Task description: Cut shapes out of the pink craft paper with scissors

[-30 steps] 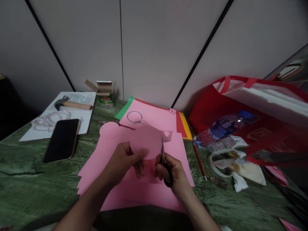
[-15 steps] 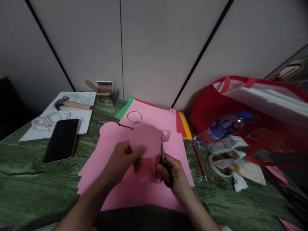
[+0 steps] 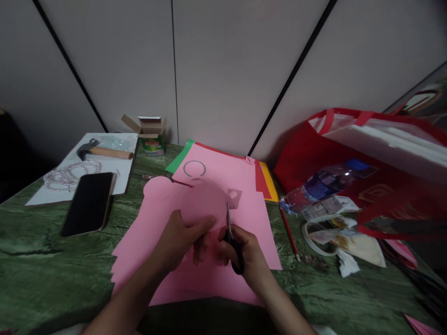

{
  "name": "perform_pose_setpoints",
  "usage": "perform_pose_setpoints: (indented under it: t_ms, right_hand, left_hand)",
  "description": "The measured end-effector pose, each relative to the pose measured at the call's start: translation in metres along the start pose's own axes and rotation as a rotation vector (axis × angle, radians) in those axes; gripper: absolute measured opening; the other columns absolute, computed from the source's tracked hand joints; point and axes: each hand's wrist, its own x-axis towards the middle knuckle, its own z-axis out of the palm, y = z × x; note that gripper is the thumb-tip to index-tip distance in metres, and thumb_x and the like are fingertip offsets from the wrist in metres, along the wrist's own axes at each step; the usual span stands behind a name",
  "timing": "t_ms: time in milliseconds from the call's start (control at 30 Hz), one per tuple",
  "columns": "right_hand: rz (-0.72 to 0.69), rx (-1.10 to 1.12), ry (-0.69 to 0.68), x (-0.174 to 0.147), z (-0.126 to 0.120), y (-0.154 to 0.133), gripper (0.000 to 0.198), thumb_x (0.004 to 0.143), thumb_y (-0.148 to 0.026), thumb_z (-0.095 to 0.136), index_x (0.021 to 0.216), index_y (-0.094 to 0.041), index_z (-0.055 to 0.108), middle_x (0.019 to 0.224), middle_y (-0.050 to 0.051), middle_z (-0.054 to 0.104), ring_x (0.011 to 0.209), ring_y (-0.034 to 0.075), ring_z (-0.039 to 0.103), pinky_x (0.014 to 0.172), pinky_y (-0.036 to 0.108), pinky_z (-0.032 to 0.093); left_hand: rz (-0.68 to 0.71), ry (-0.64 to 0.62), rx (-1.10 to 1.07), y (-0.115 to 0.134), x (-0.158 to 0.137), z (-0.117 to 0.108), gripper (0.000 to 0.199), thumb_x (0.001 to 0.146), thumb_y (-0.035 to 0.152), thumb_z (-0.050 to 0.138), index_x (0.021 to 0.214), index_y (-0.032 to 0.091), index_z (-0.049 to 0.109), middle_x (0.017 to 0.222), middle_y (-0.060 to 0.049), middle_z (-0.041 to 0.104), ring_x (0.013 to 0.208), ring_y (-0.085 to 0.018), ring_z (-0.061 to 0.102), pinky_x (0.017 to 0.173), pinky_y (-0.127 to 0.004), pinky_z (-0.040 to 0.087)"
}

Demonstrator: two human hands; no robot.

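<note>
My left hand (image 3: 188, 237) pinches the lower edge of a round pink paper disc (image 3: 204, 200), thumb on top and fingers beneath. In my right hand (image 3: 240, 251) is a pair of black-handled scissors (image 3: 237, 255), fingers through the loops. The blades point up and touch or lie close beside the disc's right edge; I cannot tell how far apart they are. Beneath both hands spread several pink sheets (image 3: 167, 279), and one has a rounded tab (image 3: 157, 188) at the left. A small pink scrap with a round hole (image 3: 234, 197) lies just past the blade tips.
At left are a black phone (image 3: 89, 202), a hammer (image 3: 104, 150) and beads (image 3: 71, 174) on a white board. A small green box (image 3: 152, 143) stands behind. On the right: red pencil (image 3: 289, 232), plastic bottle (image 3: 323, 186), tape roll (image 3: 310, 242), red bag (image 3: 300, 144).
Both hands, the disc and the scissors have shifted slightly left. The disc now tilts differently, and the blades stay at its right edge.
</note>
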Motion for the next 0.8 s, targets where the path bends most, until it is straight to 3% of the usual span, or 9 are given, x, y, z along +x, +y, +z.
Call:
perform_pose_setpoints:
  t_ms: [200, 800]
  right_hand:
    - [-0.109, -0.014, 0.008, 0.0014, -0.0029, -0.0022, 0.032, 0.068, -0.044, 0.069, 0.071, -0.019, 0.051, 0.06, -0.004, 0.047, 0.053, 0.011, 0.04, 0.049, 0.024, 0.032]
    - [-0.099, -0.027, -0.035, 0.0008, -0.0043, -0.0041, 0.039, 0.065, -0.051, 0.071, 0.074, -0.02, 0.05, 0.064, -0.002, 0.048, 0.057, 0.014, 0.045, 0.053, 0.026, 0.035]
  left_hand:
    - [-0.05, -0.028, 0.035, -0.0041, 0.0003, 0.0027, 0.041, 0.075, 0.036, 0.058, 0.04, 0.015, 0.052, 0.029, 0.002, 0.047, 0.023, -0.01, 0.042, 0.028, -0.021, 0.031]
    - [-0.048, -0.034, 0.063, -0.0073, 0.0006, 0.0031, 0.041, 0.075, 0.037, 0.058, 0.041, 0.015, 0.051, 0.031, 0.001, 0.049, 0.025, -0.01, 0.043, 0.03, -0.021, 0.032]
